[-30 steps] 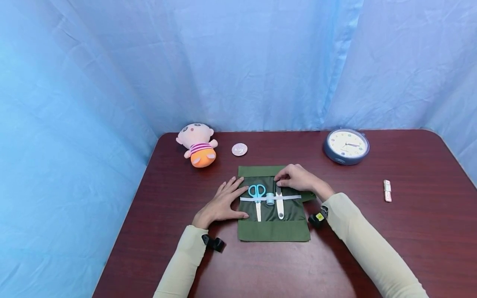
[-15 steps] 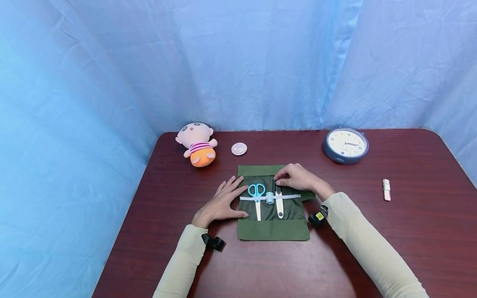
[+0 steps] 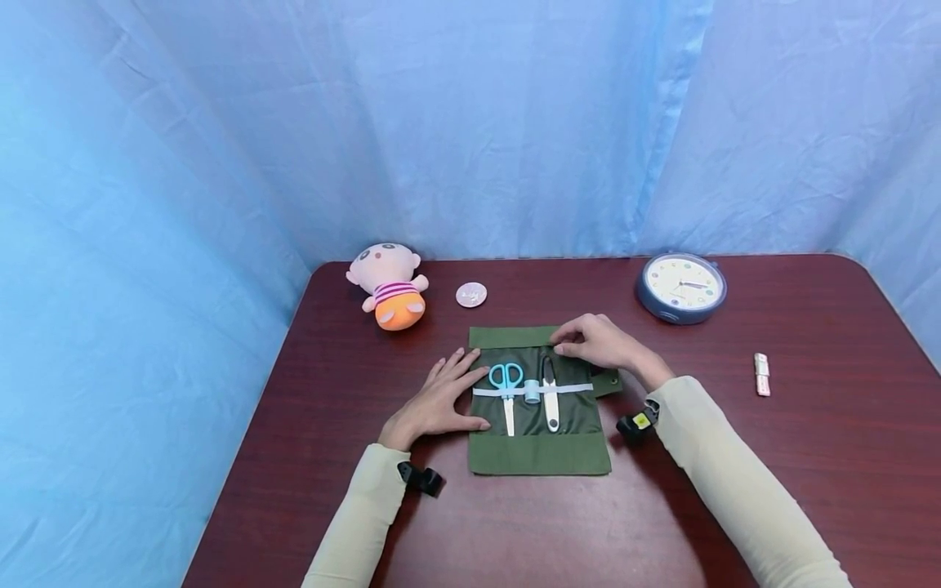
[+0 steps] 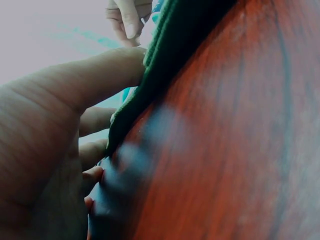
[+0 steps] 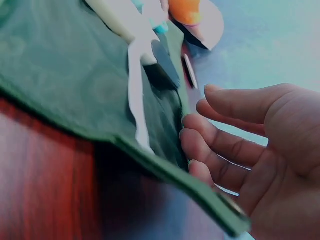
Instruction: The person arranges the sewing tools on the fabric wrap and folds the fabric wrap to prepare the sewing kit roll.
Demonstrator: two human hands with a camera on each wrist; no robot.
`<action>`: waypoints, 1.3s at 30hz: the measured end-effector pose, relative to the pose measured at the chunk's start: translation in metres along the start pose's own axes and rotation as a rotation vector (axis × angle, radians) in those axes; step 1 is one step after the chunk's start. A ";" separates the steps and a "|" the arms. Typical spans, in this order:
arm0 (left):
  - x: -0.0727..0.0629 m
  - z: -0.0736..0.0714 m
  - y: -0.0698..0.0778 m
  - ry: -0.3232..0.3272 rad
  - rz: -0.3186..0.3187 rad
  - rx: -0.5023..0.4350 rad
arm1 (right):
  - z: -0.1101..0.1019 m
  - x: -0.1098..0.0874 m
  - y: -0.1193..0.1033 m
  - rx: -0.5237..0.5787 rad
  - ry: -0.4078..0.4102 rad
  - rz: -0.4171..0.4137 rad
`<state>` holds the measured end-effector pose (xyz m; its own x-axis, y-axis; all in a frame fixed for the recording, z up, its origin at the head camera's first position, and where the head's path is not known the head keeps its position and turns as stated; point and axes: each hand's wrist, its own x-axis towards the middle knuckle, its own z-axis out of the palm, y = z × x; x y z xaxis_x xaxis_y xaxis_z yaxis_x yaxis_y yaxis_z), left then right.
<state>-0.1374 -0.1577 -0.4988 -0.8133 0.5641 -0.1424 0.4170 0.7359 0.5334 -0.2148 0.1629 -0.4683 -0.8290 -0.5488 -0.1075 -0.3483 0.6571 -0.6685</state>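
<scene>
A green fabric pouch (image 3: pixel 540 454) lies unfolded on the table. A pale elastic band (image 3: pixel 577 389) across it holds blue-handled scissors (image 3: pixel 506 377), a small light-blue cylinder (image 3: pixel 532 392) and a white tool with a dark tip (image 3: pixel 551 411), which resembles thread snips. My left hand (image 3: pixel 439 400) rests with spread fingers on the pouch's left edge; the left wrist view shows its thumb (image 4: pixel 107 72) at the green edge. Over the pouch's upper right corner is my right hand (image 3: pixel 601 341). In the right wrist view its loosely bent fingers (image 5: pixel 227 145) are at the fabric edge, thumb apart, holding nothing.
Behind the pouch sit a plush doll (image 3: pixel 397 286), a round pale disc (image 3: pixel 471 295) and a blue-rimmed clock (image 3: pixel 680 287). A small white-and-pink bundle (image 3: pixel 762 376) lies at the right. Blue curtains (image 3: pixel 485 131) hang along the table's back edge.
My right hand has let go of the dark-tipped tool and shifted right and slightly away, so the tip now shows. The left hand has stayed in place.
</scene>
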 end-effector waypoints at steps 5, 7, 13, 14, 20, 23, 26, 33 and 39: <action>0.000 0.000 0.000 -0.001 -0.003 0.002 | -0.011 -0.009 0.009 0.025 0.036 0.000; 0.000 0.000 0.000 0.001 0.001 0.004 | -0.015 -0.013 0.014 0.024 0.054 0.003; 0.001 0.000 0.000 0.011 0.007 0.012 | -0.030 -0.030 0.028 0.019 0.103 0.058; 0.000 0.000 0.000 0.012 0.009 0.011 | -0.032 -0.033 0.029 0.016 0.111 0.065; -0.001 0.000 0.000 -0.002 0.004 0.007 | -0.049 -0.058 0.039 0.025 0.155 0.108; -0.001 0.000 0.000 -0.004 0.001 0.004 | -0.057 -0.071 0.045 0.006 0.190 0.130; 0.000 0.000 0.000 -0.002 0.003 -0.001 | -0.065 -0.086 0.052 -0.009 0.213 0.166; -0.001 -0.001 0.001 0.009 0.009 -0.004 | -0.080 -0.122 0.078 -0.020 0.274 0.252; 0.000 0.000 0.001 0.006 0.006 -0.005 | -0.089 -0.147 0.098 -0.024 0.332 0.300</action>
<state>-0.1370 -0.1575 -0.4983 -0.8134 0.5661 -0.1338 0.4200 0.7306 0.5384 -0.1659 0.3537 -0.4529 -0.9891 -0.1391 -0.0493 -0.0779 0.7759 -0.6260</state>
